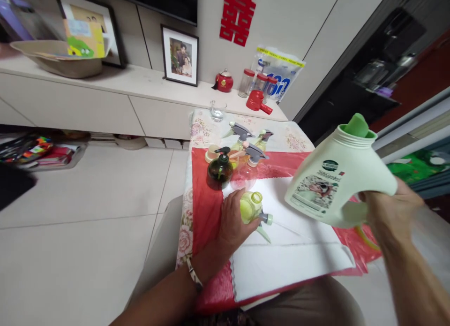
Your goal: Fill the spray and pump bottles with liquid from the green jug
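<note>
My left hand [232, 219] is wrapped round a small yellow-green bottle [250, 208] whose round mouth is uncapped and faces up. Beside it on the white cloth [291, 265] lies a grey and pale green spray head [264, 219]. My right hand [385, 213] grips the handle of a large pale green detergent jug [332, 176], held in the air to the right and slightly tilted. The jug's top is uncapped, with a green spout [356, 125] showing. Just beyond my left hand stand a dark pump bottle [220, 170] and a clear pinkish spray bottle [246, 173].
Further spray bottles [241, 132] stand at the table's far side, near a small glass cup [218, 111]. Red plastic sheeting [207, 208] lies under the cloth. Behind is a long white cabinet [105, 101] with a red pot [224, 82], red-lidded jars [246, 83] and a picture frame [180, 55].
</note>
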Motion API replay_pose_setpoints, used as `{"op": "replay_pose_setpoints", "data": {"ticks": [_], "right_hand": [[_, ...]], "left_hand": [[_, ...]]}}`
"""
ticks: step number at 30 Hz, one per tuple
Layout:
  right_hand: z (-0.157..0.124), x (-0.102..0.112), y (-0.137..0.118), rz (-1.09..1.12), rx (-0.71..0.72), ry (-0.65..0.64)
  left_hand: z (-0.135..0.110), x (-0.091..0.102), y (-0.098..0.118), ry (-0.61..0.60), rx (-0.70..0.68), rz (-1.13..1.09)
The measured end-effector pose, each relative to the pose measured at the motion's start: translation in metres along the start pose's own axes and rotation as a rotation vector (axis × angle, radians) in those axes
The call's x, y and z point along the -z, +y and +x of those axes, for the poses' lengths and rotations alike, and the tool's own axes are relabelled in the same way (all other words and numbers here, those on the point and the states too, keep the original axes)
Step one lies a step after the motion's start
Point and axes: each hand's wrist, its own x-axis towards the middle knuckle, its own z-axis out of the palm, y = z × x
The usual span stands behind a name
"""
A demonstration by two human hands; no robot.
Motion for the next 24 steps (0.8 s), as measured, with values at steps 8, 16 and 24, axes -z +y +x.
{"op": "replay_pose_setpoints", "data": {"ticks": [8,16,24], "right_hand": [[-0.027,-0.065,0.079,0.084,-0.144,0.018],[-0.040,-0.073,0.078,0.012,-0.128,-0.116],[-0.098,-0.012,0.047,-0.163,0.250,-0.095]], "left_hand": [[0.000,-0.007,-0.011,0.043,-0.057,-0.001],[0.002,-0.004,-0.011,0.014,-0.050,0.001],[0.004,0.000,-0.011,-0.028,0.007,-0.010]]}}
